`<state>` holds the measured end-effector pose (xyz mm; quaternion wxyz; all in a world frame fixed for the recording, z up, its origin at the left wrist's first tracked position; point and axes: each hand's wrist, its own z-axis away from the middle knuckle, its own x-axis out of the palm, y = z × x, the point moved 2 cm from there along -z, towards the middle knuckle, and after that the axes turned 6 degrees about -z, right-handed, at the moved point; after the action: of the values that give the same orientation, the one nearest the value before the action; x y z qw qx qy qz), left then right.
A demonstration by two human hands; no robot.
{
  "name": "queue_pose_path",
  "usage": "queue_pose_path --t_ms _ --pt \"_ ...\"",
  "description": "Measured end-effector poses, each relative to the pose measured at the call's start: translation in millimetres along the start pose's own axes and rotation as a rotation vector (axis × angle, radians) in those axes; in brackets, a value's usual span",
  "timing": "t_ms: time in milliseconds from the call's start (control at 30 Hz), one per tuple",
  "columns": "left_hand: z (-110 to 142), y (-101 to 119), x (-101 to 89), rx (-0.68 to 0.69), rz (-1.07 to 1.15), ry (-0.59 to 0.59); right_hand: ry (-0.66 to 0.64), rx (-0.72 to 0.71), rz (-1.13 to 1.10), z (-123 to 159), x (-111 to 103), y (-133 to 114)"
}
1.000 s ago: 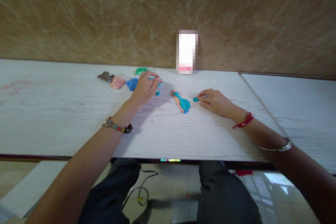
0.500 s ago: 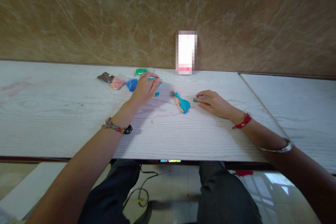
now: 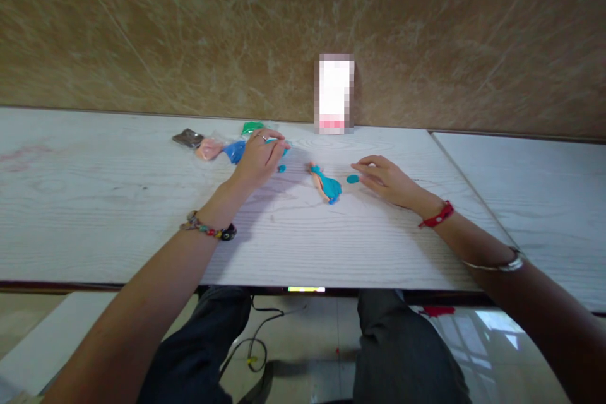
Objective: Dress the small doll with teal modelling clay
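Note:
My left hand (image 3: 259, 156) is closed with bent fingers on some teal clay (image 3: 286, 151), mostly hidden beneath them; whether it is in a packet I cannot tell. A small teal clay lump (image 3: 281, 169) lies just below those fingertips. My right hand (image 3: 384, 180) hovers low over the table with its fingers apart, holding nothing. By its fingertips a flat teal clay disc (image 3: 353, 179) lies on the table. Between my hands lies a clay figure (image 3: 327, 185), peach along one side, with a flared teal dress shape and a bit of blue at its lower end.
Left of my left hand lie clay packets: blue (image 3: 233, 151), peach (image 3: 209, 149), dark grey (image 3: 188, 137) and green (image 3: 252, 127). A blurred-out phone-like rectangle (image 3: 334, 95) leans on the brown marbled wall. The white wood-grain table (image 3: 293, 252) has a seam at right.
My right hand has let go of the teal disc, which now lies in full view, and its fingers have spread. My left hand has hardly moved.

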<state>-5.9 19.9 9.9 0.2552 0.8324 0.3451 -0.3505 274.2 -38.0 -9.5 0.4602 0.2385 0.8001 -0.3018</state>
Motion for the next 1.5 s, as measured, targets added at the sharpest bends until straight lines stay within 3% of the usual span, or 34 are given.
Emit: queue_pose_path --t_ms 167,333,467,800,933,1100,1300,1500 --pt "-0.2 -0.9 1.2 0.003 -0.001 -0.006 -0.11 -0.041 0.083 0.2 0.5 0.1" --pt "-0.4 -3.3 3.2 0.013 -0.025 0.003 -0.029 -0.033 0.06 1.6 -1.3 -3.9" --pt "0.0 -3.0 3.2 0.026 -0.033 0.009 -0.111 -0.059 0.073 1.9 2.6 -4.3" --pt "0.4 -0.4 0.7 0.011 0.017 0.012 -0.14 -0.072 0.09 3.0 2.4 -7.4" --pt "0.4 -0.7 0.8 -0.006 0.038 0.008 -0.092 -0.042 0.081 3.3 -0.1 -6.6" --pt "0.3 -1.8 0.8 -0.014 0.038 0.0 -0.121 -0.051 0.09 5.0 -2.7 -1.0" --pt "0.4 -2.7 0.7 -0.005 0.032 0.003 -0.12 -0.139 0.021 5.3 -8.0 0.9" --pt "0.2 -1.5 -0.2 -0.001 0.029 0.004 -0.081 -0.093 0.029 6.4 -9.9 2.1"
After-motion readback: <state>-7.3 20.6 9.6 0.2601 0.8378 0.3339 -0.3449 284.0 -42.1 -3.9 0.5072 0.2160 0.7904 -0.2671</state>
